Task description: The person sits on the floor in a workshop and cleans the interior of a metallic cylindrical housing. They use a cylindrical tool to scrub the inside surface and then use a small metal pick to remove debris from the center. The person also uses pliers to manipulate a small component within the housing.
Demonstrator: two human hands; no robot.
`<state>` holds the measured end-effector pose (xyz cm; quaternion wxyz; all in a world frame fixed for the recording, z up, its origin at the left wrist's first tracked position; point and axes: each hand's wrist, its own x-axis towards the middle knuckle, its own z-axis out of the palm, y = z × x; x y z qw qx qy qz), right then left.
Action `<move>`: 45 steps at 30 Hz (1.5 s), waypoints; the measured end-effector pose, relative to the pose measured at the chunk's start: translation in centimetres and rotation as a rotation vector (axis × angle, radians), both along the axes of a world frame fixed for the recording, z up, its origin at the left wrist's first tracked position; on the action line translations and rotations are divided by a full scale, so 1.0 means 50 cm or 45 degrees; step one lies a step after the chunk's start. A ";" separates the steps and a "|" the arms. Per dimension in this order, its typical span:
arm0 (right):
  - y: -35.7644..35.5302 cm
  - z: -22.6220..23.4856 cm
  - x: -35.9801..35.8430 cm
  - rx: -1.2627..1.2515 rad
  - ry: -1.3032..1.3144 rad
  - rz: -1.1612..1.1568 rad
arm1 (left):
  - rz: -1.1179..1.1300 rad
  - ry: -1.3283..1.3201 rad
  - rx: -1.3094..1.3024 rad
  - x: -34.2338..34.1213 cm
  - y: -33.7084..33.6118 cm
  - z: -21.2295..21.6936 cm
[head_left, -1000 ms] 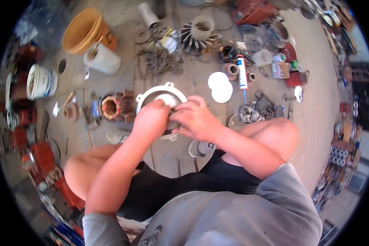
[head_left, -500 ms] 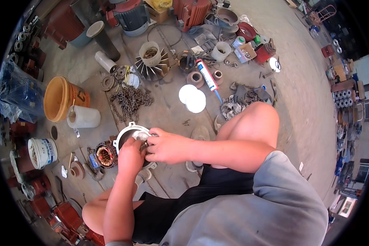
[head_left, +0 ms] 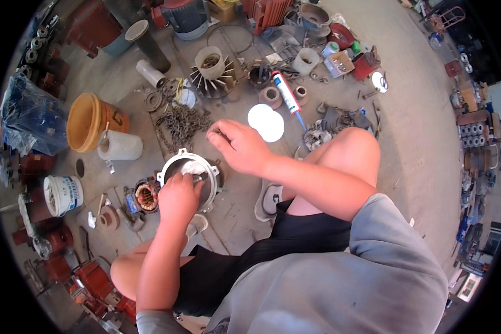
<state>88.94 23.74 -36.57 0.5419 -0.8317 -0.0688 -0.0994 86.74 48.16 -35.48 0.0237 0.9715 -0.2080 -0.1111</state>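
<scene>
Between my feet stands a round pale metal housing [head_left: 214, 192] with lugs on its rim, its open top facing up. My left hand [head_left: 178, 196] reaches over its near left side, fingers closed and bent down into the opening. A small dark metal bit shows by those fingertips, but what they grip is hidden. Inside the bowl lies a whitish patch [head_left: 193, 168]. My right hand [head_left: 243, 149] hovers above and right of the housing, apart from it, fingers curled together with the thumb; anything between them is too small to make out.
A wound motor stator [head_left: 147, 197] sits left of the housing. Beyond lie a chain heap [head_left: 181, 127], white discs [head_left: 267, 123] and a sealant cartridge [head_left: 286, 93]. Left are an orange bucket [head_left: 83, 125], a white jug [head_left: 119, 146] and a white pail [head_left: 63, 196].
My right hand has lifted off the housing and moved up and to the right. My left hand stays at the opening. The whole view has shifted slightly.
</scene>
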 end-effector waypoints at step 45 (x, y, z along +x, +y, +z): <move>-0.088 -0.192 0.056 -1.141 0.635 0.207 | 0.357 -0.172 -0.239 0.032 0.055 0.095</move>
